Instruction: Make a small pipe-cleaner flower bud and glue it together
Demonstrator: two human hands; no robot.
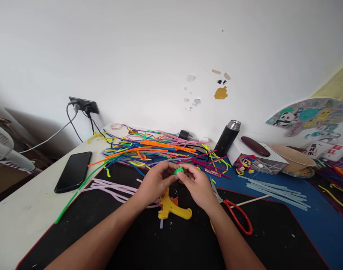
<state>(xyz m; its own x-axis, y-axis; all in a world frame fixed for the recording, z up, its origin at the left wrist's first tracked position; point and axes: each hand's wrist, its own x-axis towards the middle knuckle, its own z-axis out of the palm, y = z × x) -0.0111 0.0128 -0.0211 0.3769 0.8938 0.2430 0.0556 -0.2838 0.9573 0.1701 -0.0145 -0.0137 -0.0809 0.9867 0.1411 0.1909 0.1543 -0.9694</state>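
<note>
Flask (227, 141) hides its contents beyond fingers (185, 179) pinching green piece (178, 171).

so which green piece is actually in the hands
The small, bunched-up green piece held between the left hand and right hand; the long green stem lies stretched out, untouched, beside the phone.

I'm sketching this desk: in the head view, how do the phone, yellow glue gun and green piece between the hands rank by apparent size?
1. Phone
2. Yellow glue gun, partly covered
3. Green piece, partly covered, clearly smallest
</note>
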